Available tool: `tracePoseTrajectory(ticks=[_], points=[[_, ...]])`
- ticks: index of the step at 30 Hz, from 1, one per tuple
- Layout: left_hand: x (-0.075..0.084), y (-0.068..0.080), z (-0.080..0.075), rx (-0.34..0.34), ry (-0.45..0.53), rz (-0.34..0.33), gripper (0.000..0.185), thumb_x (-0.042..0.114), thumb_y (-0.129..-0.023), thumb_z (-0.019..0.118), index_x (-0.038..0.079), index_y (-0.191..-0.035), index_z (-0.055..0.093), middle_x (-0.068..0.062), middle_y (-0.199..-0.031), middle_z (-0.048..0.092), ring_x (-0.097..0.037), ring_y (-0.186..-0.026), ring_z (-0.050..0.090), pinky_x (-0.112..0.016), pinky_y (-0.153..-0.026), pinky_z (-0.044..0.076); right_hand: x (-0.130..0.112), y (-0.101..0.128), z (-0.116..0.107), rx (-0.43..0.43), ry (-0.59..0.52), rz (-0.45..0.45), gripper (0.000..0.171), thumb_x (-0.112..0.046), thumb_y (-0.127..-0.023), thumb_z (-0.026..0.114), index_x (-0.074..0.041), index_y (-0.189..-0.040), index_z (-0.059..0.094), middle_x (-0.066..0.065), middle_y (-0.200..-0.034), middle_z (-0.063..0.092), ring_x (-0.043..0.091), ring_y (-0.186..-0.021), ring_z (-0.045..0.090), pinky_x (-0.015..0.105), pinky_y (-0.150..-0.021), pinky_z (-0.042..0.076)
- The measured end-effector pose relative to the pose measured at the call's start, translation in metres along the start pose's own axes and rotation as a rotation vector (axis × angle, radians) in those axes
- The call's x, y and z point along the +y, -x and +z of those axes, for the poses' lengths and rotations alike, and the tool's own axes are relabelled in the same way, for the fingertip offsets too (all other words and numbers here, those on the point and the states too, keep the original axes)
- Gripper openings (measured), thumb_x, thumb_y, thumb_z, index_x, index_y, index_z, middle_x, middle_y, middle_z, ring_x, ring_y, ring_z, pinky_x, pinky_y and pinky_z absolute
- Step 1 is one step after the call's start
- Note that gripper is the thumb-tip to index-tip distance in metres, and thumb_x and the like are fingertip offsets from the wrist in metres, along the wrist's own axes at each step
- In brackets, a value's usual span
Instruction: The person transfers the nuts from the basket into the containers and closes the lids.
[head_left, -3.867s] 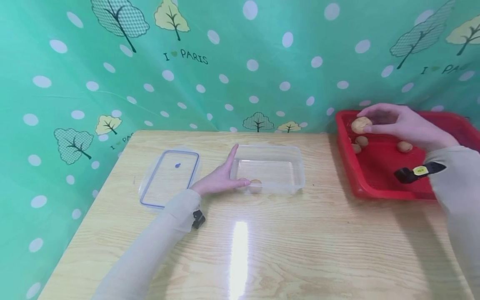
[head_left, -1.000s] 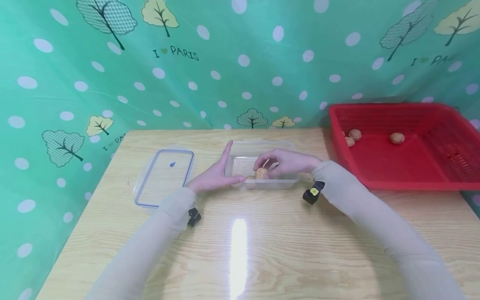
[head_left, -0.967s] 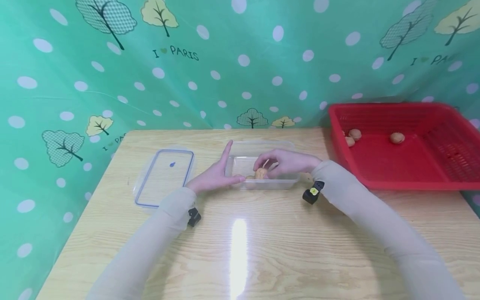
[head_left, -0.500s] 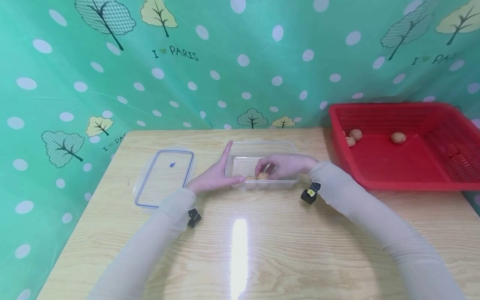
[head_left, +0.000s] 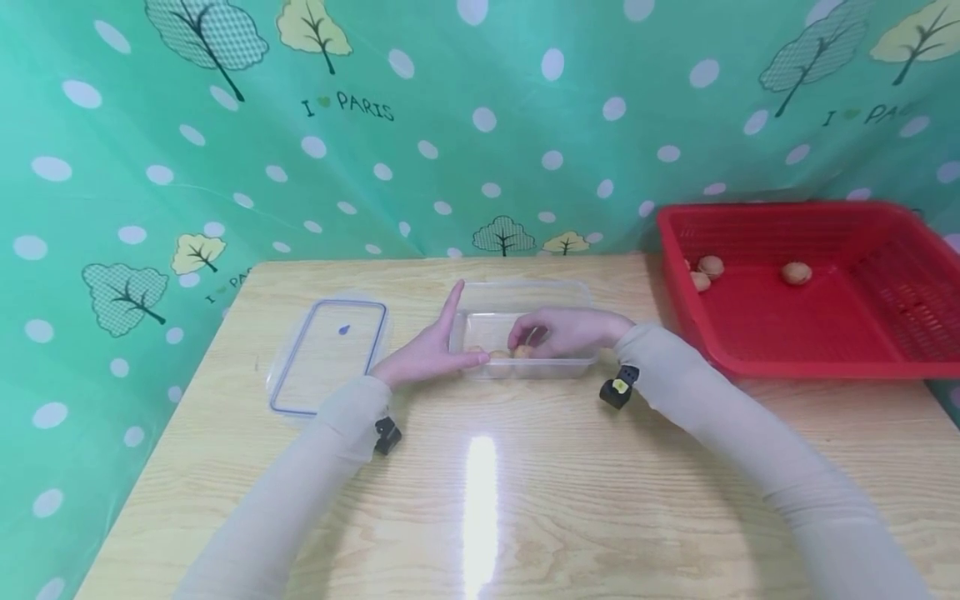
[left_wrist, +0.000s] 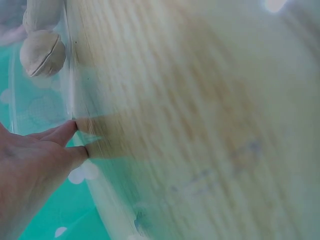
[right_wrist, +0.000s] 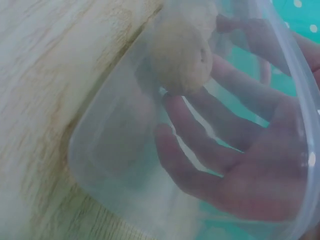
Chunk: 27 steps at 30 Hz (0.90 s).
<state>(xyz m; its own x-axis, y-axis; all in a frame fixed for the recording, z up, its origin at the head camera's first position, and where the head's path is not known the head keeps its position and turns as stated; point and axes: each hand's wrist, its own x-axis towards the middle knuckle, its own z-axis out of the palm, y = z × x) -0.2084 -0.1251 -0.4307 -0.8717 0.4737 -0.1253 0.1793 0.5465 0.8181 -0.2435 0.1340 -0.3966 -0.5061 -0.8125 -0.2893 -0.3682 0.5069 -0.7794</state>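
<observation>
1. Behind the wooden table (head_left: 525,492) hangs a green curtain (head_left: 225,167) with white dots and small trees; it fills the upper half of the head view.
2. In the middle of the frame stands a clear plastic box (head_left: 525,296), open on top.
3. My left hand (head_left: 423,354) lies against the left wall of the box, fingers straight, the forefinger pointing up and the thumb along the near wall. It holds nothing.
4. My right hand (head_left: 566,331) is down inside the box, fingers curled around a walnut (head_left: 522,351) near the bottom, at the near wall.
5. In the right wrist view the walnut (right_wrist: 181,59) sits at my fingertips (right_wrist: 167,135), seen through the plastic.
6. A second walnut (head_left: 499,355) lies just beside it, to the left.
7. The lid (head_left: 328,354) with a blue edge lies flat on the table, left of the box.
8. At the right of the frame a red basket (head_left: 892,350) holds three more walnuts (head_left: 796,272) near its far side.
</observation>
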Motion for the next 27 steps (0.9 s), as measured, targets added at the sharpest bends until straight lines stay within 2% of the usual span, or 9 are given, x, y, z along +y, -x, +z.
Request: tracePoseTrajectory(ticks=[6, 12, 19, 24, 27], points=[[0.002, 0.003, 0.0, 0.005, 0.0, 0.012, 0.118, 0.044, -0.082, 0.075, 0.038, -0.149, -0.023, -0.021, -0.158, 0.004, -0.043, -0.136, 0.029, -0.055, -0.11, 0.025, -0.001, 0.001, -0.001, 0.055, -0.061, -0.01, 0.033, -0.01, -0.089, 0.066, 0.0, -0.119, 0.06, 0.01, -0.118, 0.062, 0.028, -0.115, 0.055, 0.039, -0.102, 0.043], [0.001, 0.002, 0.0, -0.007, 0.018, 0.002, 0.119, 0.045, -0.082, 0.075, 0.041, -0.148, -0.023, -0.018, -0.159, 0.002, -0.041, -0.137, 0.028, -0.054, -0.11, 0.024, -0.007, 0.009, -0.004, 0.125, -0.098, -0.047, 0.034, -0.008, -0.088, 0.07, 0.004, -0.118, 0.06, 0.017, -0.118, 0.061, 0.031, -0.113, 0.057, 0.037, -0.097, 0.048], [-0.001, 0.003, 0.0, -0.01, 0.036, -0.008, 0.118, 0.047, -0.081, 0.075, 0.046, -0.146, -0.023, -0.021, -0.158, 0.007, -0.041, -0.136, 0.03, -0.053, -0.11, 0.025, -0.008, 0.017, -0.008, 0.128, -0.151, -0.137, 0.03, 0.003, -0.088, 0.064, 0.01, -0.116, 0.058, 0.025, -0.117, 0.059, 0.038, -0.111, 0.058, 0.036, -0.095, 0.049], [-0.002, 0.002, 0.0, -0.007, 0.026, 0.002, 0.118, 0.048, -0.081, 0.075, 0.045, -0.146, -0.023, -0.019, -0.158, 0.006, -0.041, -0.136, 0.03, -0.053, -0.11, 0.025, -0.01, 0.025, -0.011, 0.148, -0.156, -0.156, 0.026, 0.003, -0.088, 0.064, 0.008, -0.113, 0.06, 0.025, -0.114, 0.06, 0.04, -0.109, 0.058, 0.036, -0.094, 0.05], [-0.002, 0.001, 0.0, -0.003, 0.022, 0.007, 0.119, 0.048, -0.08, 0.075, 0.045, -0.146, -0.023, -0.018, -0.159, 0.004, -0.041, -0.137, 0.029, -0.052, -0.11, 0.025, -0.01, 0.031, -0.013, 0.165, -0.145, -0.161, 0.025, 0.004, -0.088, 0.063, 0.005, -0.113, 0.061, 0.02, -0.113, 0.062, 0.041, -0.109, 0.058, 0.037, -0.094, 0.05]])
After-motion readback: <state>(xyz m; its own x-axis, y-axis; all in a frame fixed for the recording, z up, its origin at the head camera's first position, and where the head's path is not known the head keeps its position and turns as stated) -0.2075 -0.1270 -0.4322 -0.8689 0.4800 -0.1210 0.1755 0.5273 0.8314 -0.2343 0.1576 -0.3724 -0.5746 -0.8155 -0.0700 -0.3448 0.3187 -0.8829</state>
